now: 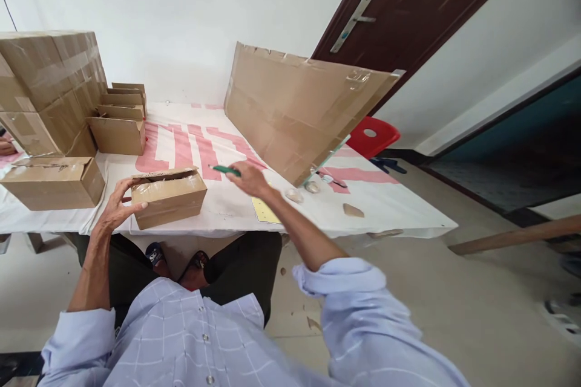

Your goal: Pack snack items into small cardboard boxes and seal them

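Note:
A small brown cardboard box (171,201) rests near the front edge of the table, its top flaps parted along a dark gap. My left hand (118,205) grips the box's left end, thumb on the front face and fingers at the top. To the right of the box and apart from it, my right hand (247,179) is closed around a green utility knife (226,170). The knife's tip points left, toward the box's upper right corner. Under my right forearm lies a yellow sheet (265,210), partly hidden.
Another cardboard box (54,184) sits at left, before stacked large cartons (49,84). Several open boxes (118,133) stand in a row behind. A large cardboard sheet (295,109) leans at right, near tape rolls (312,187) and a cardboard scrap (353,210). Beyond is a red chair (376,138).

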Tool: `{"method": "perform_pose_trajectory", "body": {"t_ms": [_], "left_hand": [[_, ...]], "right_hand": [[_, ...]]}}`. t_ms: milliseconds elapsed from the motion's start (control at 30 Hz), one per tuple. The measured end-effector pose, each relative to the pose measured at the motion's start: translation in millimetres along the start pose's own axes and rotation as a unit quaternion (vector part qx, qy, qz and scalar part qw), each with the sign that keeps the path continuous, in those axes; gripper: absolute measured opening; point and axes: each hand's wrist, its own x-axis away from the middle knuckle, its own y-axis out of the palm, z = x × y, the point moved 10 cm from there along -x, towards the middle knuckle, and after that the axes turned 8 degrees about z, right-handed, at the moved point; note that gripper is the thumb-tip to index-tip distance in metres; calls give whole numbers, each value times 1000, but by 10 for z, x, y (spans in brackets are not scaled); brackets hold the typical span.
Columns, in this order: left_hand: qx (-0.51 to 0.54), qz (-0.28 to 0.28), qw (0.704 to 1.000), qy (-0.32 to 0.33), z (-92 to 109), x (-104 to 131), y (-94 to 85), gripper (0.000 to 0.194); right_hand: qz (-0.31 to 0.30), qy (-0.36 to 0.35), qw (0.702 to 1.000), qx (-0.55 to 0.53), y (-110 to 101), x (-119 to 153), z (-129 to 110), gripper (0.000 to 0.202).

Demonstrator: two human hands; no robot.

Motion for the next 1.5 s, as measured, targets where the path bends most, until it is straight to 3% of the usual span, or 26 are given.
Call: {"method": "perform_pose_trajectory", "body": {"t_ms": [100, 200, 267, 367, 467, 533, 700, 867, 1067, 1267, 1500], "left_hand": [[-5, -12, 1000, 2, 8, -9, -6, 77], [-17, -23, 1000, 1, 23, -15, -27, 78], [-28, -25, 999, 0, 44, -14, -41, 80], [-52, -30, 998, 3, 90, 0, -43, 83], [-65, -34, 997, 10, 144, 25, -32, 84], [-61, -36, 997, 16, 172, 39, -26, 86], [-48, -40, 998, 21, 169, 27, -34, 86], [-56, -41, 997, 36, 185, -56, -103, 82], [-146, -59, 985, 74, 373, -73, -89, 59], [-343, -26, 931, 119, 755, 4, 201, 46], [-425, -40, 890, 160, 1055, -91, 754, 38]], "right_hand": [[-22, 56, 998, -26, 605, 373, 41, 25], [-6, 41, 997, -68, 823, 432, -60, 24], [31, 15, 991, -127, 750, 321, -175, 30], [80, -79, 971, -212, 524, 130, -492, 34], [83, -175, 959, -206, 395, 74, -845, 27], [70, -202, 960, -178, 375, 81, -999, 23], [17, -211, 968, -132, 387, 95, -1143, 21], [-7, -206, 966, -155, 364, 80, -1194, 22], [-33, -178, 972, -149, 406, 94, -1244, 25], [-35, -172, 977, -121, 416, 154, -1291, 24], [19, -166, 973, -161, 381, 164, -1263, 16]]}}
